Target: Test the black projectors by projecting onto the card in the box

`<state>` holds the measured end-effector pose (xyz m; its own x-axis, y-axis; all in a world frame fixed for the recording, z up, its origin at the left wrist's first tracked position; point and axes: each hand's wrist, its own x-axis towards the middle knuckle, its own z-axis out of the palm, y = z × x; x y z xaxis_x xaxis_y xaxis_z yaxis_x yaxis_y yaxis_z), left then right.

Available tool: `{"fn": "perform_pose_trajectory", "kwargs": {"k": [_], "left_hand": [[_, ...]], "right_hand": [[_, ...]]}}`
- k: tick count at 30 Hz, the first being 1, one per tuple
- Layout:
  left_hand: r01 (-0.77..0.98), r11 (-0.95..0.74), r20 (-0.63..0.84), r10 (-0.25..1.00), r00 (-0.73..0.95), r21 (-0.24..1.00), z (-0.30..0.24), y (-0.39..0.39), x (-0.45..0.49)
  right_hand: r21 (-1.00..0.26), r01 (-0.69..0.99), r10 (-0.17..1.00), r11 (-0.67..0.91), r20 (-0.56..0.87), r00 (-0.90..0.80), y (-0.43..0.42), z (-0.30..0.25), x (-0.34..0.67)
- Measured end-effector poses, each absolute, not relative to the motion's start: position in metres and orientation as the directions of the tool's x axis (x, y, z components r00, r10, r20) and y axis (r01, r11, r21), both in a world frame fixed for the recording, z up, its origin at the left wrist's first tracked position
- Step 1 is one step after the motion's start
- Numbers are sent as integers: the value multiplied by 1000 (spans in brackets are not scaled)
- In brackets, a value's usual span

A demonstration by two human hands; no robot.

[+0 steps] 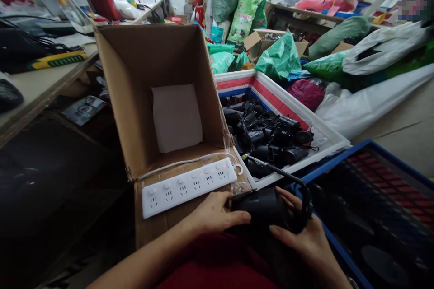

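Observation:
Low at the front centre is a black cylindrical device [262, 205], held between both my hands. My left hand [217, 212] grips its left side, thumb along the near face. From the right, my right hand [305, 230] closes around the other end, with fingers behind and thumb in front. A thin rod with a pale shaft and dark grip [288, 174] slants up-left from beside my right hand; whether that hand holds it too, I cannot tell. Just left of my left hand lies a white power strip [188, 187] on a cardboard surface.
An upturned cardboard box [118, 99] opens toward me behind the strip. Right of it, a white-rimmed crate [325, 131] holds many black devices and cables. A blue crate [342, 156] with dark parts stands at the right. A cluttered workbench [50, 95] runs along the left.

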<state>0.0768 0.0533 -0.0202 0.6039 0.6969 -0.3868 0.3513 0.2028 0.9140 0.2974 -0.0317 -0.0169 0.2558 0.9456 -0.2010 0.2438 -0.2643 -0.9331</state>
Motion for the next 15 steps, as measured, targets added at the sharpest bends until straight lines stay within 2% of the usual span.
{"fn": "perform_pose_trajectory", "kwargs": {"k": [4, 8, 12, 15], "left_hand": [[335, 181, -348, 760, 549, 925, -15, 51, 88], [361, 135, -303, 834, 462, 923, -8, 51, 90], [349, 141, -290, 859, 422, 926, -5, 49, 91], [317, 194, -310, 874, 375, 928, -8, 48, 92]], "right_hand": [[-848, 521, 945, -97, 86, 316, -27, -12, 287], [-681, 727, 925, 87, 326, 194, -23, -14, 279], [-496, 849, 901, 180, 430, 60, -13, -17, 271], [-403, 895, 903, 190, 429, 2, -2, -20, 264]]}}
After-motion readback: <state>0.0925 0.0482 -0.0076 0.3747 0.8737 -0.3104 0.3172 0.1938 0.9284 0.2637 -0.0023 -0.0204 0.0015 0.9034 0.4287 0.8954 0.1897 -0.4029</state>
